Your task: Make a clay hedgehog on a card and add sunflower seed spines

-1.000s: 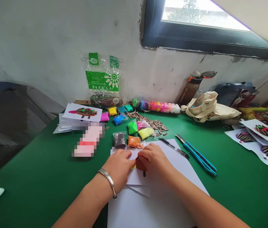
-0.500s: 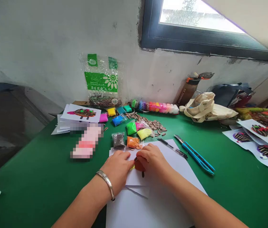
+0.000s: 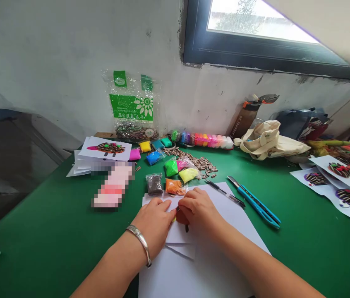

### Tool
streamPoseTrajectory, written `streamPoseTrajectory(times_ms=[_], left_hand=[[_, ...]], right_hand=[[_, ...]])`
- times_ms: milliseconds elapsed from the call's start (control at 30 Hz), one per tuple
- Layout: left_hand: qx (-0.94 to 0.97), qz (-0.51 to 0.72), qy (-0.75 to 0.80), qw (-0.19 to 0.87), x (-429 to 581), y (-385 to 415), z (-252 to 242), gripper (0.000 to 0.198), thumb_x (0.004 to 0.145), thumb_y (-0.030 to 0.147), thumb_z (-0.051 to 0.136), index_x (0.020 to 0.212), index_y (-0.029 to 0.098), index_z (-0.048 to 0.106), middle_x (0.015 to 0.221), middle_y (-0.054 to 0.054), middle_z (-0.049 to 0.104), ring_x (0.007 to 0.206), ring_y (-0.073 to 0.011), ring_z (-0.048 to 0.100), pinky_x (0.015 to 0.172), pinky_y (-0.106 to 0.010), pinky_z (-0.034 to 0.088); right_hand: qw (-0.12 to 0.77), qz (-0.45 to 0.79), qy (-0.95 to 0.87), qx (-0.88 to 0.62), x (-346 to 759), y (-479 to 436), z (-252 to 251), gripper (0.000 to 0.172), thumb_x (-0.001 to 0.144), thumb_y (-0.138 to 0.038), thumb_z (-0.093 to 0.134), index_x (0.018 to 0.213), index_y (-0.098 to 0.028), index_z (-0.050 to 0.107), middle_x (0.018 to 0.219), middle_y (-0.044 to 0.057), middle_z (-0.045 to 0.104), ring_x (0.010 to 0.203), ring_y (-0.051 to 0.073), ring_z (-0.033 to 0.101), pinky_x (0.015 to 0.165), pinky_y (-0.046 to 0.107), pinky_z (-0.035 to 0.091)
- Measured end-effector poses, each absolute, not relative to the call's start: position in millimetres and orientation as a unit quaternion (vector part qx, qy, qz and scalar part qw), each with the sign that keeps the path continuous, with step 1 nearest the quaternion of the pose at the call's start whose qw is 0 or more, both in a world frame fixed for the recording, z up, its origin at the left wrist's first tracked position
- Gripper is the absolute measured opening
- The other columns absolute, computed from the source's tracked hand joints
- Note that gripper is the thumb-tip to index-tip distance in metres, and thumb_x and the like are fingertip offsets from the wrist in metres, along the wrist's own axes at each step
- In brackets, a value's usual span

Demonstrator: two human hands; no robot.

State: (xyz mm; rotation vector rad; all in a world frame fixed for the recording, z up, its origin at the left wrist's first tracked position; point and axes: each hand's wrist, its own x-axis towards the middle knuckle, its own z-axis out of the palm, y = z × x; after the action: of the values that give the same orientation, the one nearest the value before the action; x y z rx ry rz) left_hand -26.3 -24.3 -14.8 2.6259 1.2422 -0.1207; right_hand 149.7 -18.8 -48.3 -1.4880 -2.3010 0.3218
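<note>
Two hands work over a small reddish-brown clay lump (image 3: pixel 181 217) lying on a white paper sheet (image 3: pixel 179 236). It sits at six o'clock from the curled fingers (image 3: pixel 189 203) of the right hand (image 3: pixel 198 211), nearer them than the left hand (image 3: pixel 153 225). Its long axis is hidden, and whether either hand grips it cannot be told.

Left hand (image 3: pixel 153 225) low and flat, fingers (image 3: pixel 165 208) reaching across, and right there, almost touching it, the right hand (image 3: pixel 198 211), fingers (image 3: pixel 187 201) curled downward, left forearm (image 3: pixel 116 258) and right forearm (image 3: pixel 249 258) angling inward!
</note>
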Motion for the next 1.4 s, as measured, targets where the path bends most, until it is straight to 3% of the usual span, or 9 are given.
streamPoseTrajectory(times_ms=[133, 300, 533, 833, 900, 1067, 1167, 1400], left_hand=[[0.898, -0.026, 0.422, 0.127, -27.1, -23.8, -16.0, 0.027, 0.092, 0.021, 0.041, 0.104, 0.02, 0.066, 0.108, -0.007, 0.063, 0.1, -0.026, 0.052, 0.089, -0.042, 0.048], [0.894, -0.011, 0.423, 0.147, -29.4, -23.0, -17.1, 0.025, 0.088, 0.018, 0.044, 0.089, 0.019, 0.069, 0.101, -0.007, 0.063, 0.097, -0.0245, 0.053, 0.087, -0.039, 0.048], [0.882, -0.006, 0.438, 0.172, -30.5, -24.3, -15.4, 0.025, 0.087, 0.019, 0.048, 0.091, 0.023, 0.071, 0.101, -0.007, 0.063, 0.097, -0.025, 0.053, 0.085, -0.039, 0.047], [0.886, -0.022, 0.428, 0.176, -30.8, -23.2, -11.6, 0.024, 0.088, 0.019, 0.046, 0.091, 0.02, 0.07, 0.098, -0.008, 0.063, 0.098, -0.0241, 0.052, 0.089, -0.038, 0.044], [0.887, -0.027, 0.427, 0.174, -31.4, -23.2, -9.9, 0.024, 0.087, 0.018, 0.045, 0.094, 0.019, 0.068, 0.1, -0.008, 0.062, 0.098, -0.0238, 0.052, 0.089, -0.037, 0.044], [0.89, -0.037, 0.422, 0.167, -32.0, -26.7, -7.6, 0.021, 0.088, 0.018, 0.044, 0.092, 0.019, 0.065, 0.1, -0.008, 0.061, 0.095, -0.023, 0.053, 0.084, -0.036, 0.046], [0.896, -0.036, 0.415, 0.153, -31.9, -28.0, -10.5, 0.02, 0.089, 0.019, 0.044, 0.089, 0.02, 0.064, 0.098, -0.007, 0.06, 0.095, -0.0232, 0.052, 0.084, -0.037, 0.045], [0.896, -0.035, 0.417, 0.152, -31.5, -26.7, -12.7, 0.02, 0.089, 0.018, 0.044, 0.09, 0.019, 0.064, 0.098, -0.007, 0.061, 0.096, -0.0233, 0.052, 0.085, -0.037, 0.045]], right_hand=[[0.211, 0.102, -0.807, -0.541, 147.0, -12.2, -44.8, 0.014, 0.082, -0.015, 0.062, 0.077, -0.023, 0.072, 0.079, 0.002, 0.066, 0.077, 0.016, 0.05, 0.067, 0.029, 0.028], [0.165, 0.061, -0.821, -0.542, 131.2, 2.8, -35.7, 0.021, 0.087, -0.023, 0.058, 0.069, -0.023, 0.07, 0.076, 0.002, 0.065, 0.077, 0.017, 0.047, 0.064, 0.031, 0.025], [0.13, 0.039, -0.838, -0.529, 121.6, 14.5, -45.9, 0.019, 0.085, -0.024, 0.057, 0.069, -0.022, 0.067, 0.08, 0.003, 0.064, 0.082, 0.02, 0.047, 0.066, 0.033, 0.025], [0.148, -0.005, -0.83, -0.537, 123.8, 10.7, -30.6, 0.009, 0.084, -0.014, 0.051, 0.085, -0.017, 0.059, 0.087, 0.008, 0.059, 0.082, 0.021, 0.047, 0.069, 0.031, 0.031], [0.193, 0.032, -0.811, -0.551, 131.6, 2.6, -18.3, 0.01, 0.086, -0.014, 0.048, 0.082, -0.017, 0.057, 0.079, 0.005, 0.058, 0.073, 0.018, 0.047, 0.065, 0.029, 0.032], [0.28, 0.27, -0.716, -0.579, 153.2, -28.1, -12.9, 0.014, 0.088, -0.02, 0.043, 0.088, -0.022, 0.057, 0.064, -0.004, 0.055, 0.056, 0.011, 0.046, 0.052, 0.021, 0.032], [0.298, 0.347, -0.681, -0.572, 156.1, -38.0, -27.7, 0.014, 0.082, -0.02, 0.047, 0.074, -0.021, 0.059, 0.063, -0.004, 0.056, 0.057, 0.011, 0.048, 0.052, 0.02, 0.035], [0.302, 0.385, -0.703, -0.516, 151.7, -37.5, -34.3, 0.023, 0.082, -0.014, 0.045, 0.072, -0.019, 0.064, 0.066, -0.001, 0.063, 0.061, 0.012, 0.055, 0.054, 0.02, 0.039]])
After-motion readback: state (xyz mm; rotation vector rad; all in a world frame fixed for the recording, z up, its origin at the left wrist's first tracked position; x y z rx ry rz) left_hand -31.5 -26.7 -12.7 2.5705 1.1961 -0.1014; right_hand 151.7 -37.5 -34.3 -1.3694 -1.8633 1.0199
